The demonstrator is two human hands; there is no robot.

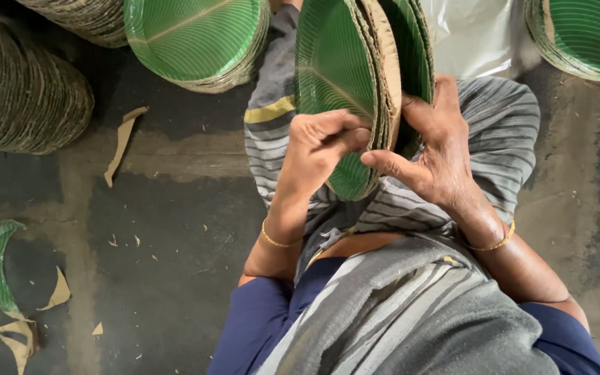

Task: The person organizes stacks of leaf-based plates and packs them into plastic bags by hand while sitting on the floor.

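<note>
Head view: bundle of green leaf-print plates (355, 76) held on edge over lap, so rims can be fingered. Left hand (321, 149) pinched on front plate; right hand (435, 149) clasped behind bundle, steadying.

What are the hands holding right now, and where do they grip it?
Both hands hold an upright bundle of green plates by its lower edge: the left hand from the left, the right hand from the right.
</note>
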